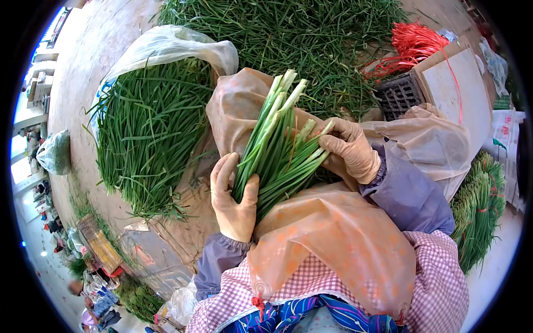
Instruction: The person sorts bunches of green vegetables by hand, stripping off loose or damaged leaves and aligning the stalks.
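Observation:
My left hand (233, 205), in a thin pale glove, is wrapped round a bundle of garlic chives (271, 136) over my lap. Their pale cut ends point up and away from me, and the leaves run down toward my apron. My right hand (352, 150), gloved too, pinches the pale ends of several stalks on the bundle's right side, which fan out from the rest. A translucent brownish plastic apron (333, 227) covers my lap beneath both hands.
Left of my hands, a big heap of chives (155, 133) lies in a clear plastic bag (172, 47). More loose chives (288, 39) spread ahead. Red ties (413, 44) lie by a dark crate (397, 95) at right. Tied bundles (480, 208) stand low right; a person (100, 311) is far left.

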`<state>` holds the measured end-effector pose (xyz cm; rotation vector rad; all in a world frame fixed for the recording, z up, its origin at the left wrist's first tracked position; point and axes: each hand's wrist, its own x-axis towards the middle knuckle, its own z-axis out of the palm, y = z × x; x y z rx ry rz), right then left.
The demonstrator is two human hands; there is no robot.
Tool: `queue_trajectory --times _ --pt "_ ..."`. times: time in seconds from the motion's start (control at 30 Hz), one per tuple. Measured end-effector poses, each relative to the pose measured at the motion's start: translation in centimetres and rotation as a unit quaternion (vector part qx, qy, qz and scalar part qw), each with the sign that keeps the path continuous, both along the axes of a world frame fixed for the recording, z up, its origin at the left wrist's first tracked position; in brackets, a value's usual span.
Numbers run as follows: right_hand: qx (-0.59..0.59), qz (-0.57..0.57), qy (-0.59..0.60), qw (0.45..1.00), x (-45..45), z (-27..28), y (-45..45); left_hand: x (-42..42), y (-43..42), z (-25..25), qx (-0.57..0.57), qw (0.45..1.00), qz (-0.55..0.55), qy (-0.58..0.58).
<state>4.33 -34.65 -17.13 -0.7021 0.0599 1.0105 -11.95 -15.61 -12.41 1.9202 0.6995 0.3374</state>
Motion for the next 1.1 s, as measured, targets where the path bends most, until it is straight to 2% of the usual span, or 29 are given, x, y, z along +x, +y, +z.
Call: queue_trajectory --times 0.13,0.23,0.3,0.33,0.37,0.47,0.57,0.6,0.7,0.73,0.8,0.83,0.9,0.97,1.0,1.03,1.07,1.1 --pt "-0.002 0.019 -0.054 0.998 0.2 0.9 -0.9 -0.2 0.2 -0.9 -0.012 1.000 0.015 -0.017" --pt "-0.181 0.057 -0.238 0.953 1.8 0.8 -1.0 -0.2 0.0 -1.0 -0.018 0.999 0.023 -0.024" --pt "-0.245 -0.063 -0.322 0.912 2.0 1.1 -0.1 -0.3 0.0 -1.3 -0.011 0.999 0.029 -0.027" --pt "-0.284 -0.078 -0.513 0.806 2.5 2.7 0.3 -0.4 0.0 -1.4 -0.009 0.999 0.031 -0.028" --pt "-0.309 -0.090 -0.678 0.660 3.2 4.5 0.8 -0.4 0.0 -1.5 -0.004 0.999 0.032 -0.030" --pt "-0.216 0.071 -0.835 0.501 5.2 5.8 2.5 -0.4 -0.2 -1.7 0.001 0.999 0.035 -0.035" --pt "-0.229 0.136 -0.860 0.436 4.1 4.2 4.4 -0.5 -0.2 -1.8 0.009 0.999 0.032 -0.034" --pt "-0.178 0.091 -0.862 0.465 4.1 3.1 5.0 -0.6 -0.1 -1.8 0.022 0.999 0.023 -0.031" --pt "-0.156 0.160 -0.809 0.544 4.3 2.4 5.1 -0.8 -0.1 -1.6 -0.006 0.999 0.045 -0.023" --pt "-0.149 0.117 -0.802 0.566 4.4 2.7 4.9 -0.8 -0.2 -1.5 -0.027 0.998 0.059 -0.020" --pt "-0.173 0.072 -0.623 0.759 4.0 3.7 3.7 -0.7 -0.2 -1.4 -0.044 0.997 0.064 -0.017" --pt "-0.181 0.047 -0.516 0.836 4.1 4.2 3.0 -0.7 -0.1 -1.4 -0.052 0.996 0.066 -0.017" --pt "-0.145 -0.050 -0.455 0.877 6.7 5.1 1.3 -0.7 -0.1 -1.5 -0.056 0.996 0.067 -0.019" --pt "-0.099 -0.137 -0.331 0.928 9.9 5.5 -1.0 -0.6 -0.1 -1.4 -0.057 0.996 0.066 -0.019" --pt "-0.164 -0.139 -0.336 0.917 11.6 4.8 -2.4 -0.5 -0.2 -1.3 -0.055 0.996 0.066 -0.019" --pt "-0.227 -0.141 -0.340 0.902 13.1 3.8 -3.7 -0.6 -0.2 -1.2 -0.054 0.996 0.065 -0.018" --pt "-0.389 -0.090 -0.426 0.812 13.9 2.0 -4.5 -0.6 -0.2 -1.2 -0.051 0.996 0.066 -0.017" --pt "-0.551 -0.082 -0.640 0.529 14.5 -2.5 -6.9 -0.7 -0.2 -1.2 -0.047 0.997 0.066 -0.017"
